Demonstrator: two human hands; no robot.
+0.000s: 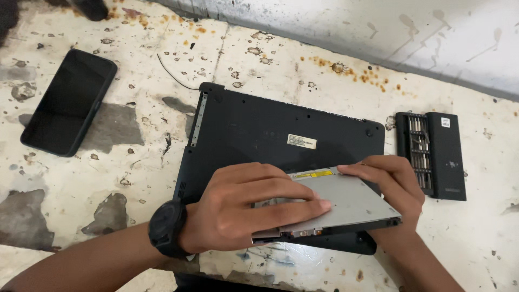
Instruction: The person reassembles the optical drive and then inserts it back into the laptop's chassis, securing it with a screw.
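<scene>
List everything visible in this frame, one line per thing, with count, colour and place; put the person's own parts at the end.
Slim grey metal optical drive: one, silver-grey with a yellow label, held over the laptop's near edge.
Black laptop lying bottom-up: one, black with a white sticker, centre of the table.
Black smartphone: one, screen dark, far left of the table.
Black screwdriver bit case: one, open with metal bits showing, right of the laptop.
Thin dark wire: one, on the table beyond the laptop.
Worn white table with rust stains: one, under everything.
Black wristwatch: one, on the left wrist.
Left hand: grip on the drive's top and near edge.
Right hand: grip on the drive's right end.
</scene>
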